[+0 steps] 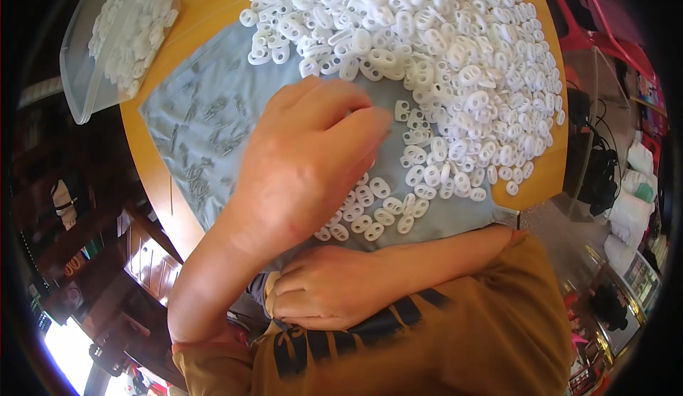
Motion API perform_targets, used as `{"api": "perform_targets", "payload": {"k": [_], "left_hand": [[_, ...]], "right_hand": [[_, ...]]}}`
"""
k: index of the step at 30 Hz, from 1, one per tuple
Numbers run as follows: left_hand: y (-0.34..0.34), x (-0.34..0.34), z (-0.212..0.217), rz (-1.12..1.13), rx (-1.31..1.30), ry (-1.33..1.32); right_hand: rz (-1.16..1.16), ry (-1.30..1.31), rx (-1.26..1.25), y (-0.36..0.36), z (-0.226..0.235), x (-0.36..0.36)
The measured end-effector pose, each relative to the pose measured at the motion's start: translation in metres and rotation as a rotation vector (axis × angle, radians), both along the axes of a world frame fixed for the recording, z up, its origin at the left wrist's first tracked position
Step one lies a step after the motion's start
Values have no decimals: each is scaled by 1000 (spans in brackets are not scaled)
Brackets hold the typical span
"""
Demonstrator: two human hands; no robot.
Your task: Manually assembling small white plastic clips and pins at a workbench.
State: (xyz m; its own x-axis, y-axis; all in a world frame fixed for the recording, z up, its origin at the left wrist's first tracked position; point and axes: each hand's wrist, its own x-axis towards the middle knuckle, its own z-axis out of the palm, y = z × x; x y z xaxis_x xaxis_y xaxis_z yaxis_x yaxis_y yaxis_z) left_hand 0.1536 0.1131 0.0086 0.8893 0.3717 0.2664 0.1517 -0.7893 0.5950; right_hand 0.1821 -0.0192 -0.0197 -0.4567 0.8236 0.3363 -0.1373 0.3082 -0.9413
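Note:
My left hand (pixel 306 151) is over the grey cloth (pixel 213 69), its fingers curled together and slightly blurred. Whatever its fingertips hold, if anything, is hidden behind the hand. Small white oval plastic pieces with two holes (pixel 363 207) lie loosely on the cloth beside and below it. A large heap of the same white pieces (pixel 469 62) spreads beyond it to the far right. My right hand (pixel 320 286) rests at the near table edge against my body, fingers curled under and tips out of sight. Left of my left hand, small thin dark metal bits (pixel 199 175) lie scattered on the cloth.
A clear plastic container (pixel 78 76) with more white pieces stands at the far left of the wooden table (pixel 530 190). A red chair (pixel 605 33) is at the far right. White bundles (pixel 629 211) and dark cables (pixel 605 168) are beyond the table's right side.

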Motion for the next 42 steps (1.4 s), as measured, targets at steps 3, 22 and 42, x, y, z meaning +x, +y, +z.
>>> {"api": "perform_targets", "payload": {"k": [3,22,42], "left_hand": [[-2,19,-10,8,23,27],[-40,-98,9,606,-785,-311],[-78,-142,-31,603,-197,-386]], "right_hand": [[-26,41,-16,-1,-3,-4],[-7,-40,-26,12,8,9],[-496,-951,13,102,43,33]]}}
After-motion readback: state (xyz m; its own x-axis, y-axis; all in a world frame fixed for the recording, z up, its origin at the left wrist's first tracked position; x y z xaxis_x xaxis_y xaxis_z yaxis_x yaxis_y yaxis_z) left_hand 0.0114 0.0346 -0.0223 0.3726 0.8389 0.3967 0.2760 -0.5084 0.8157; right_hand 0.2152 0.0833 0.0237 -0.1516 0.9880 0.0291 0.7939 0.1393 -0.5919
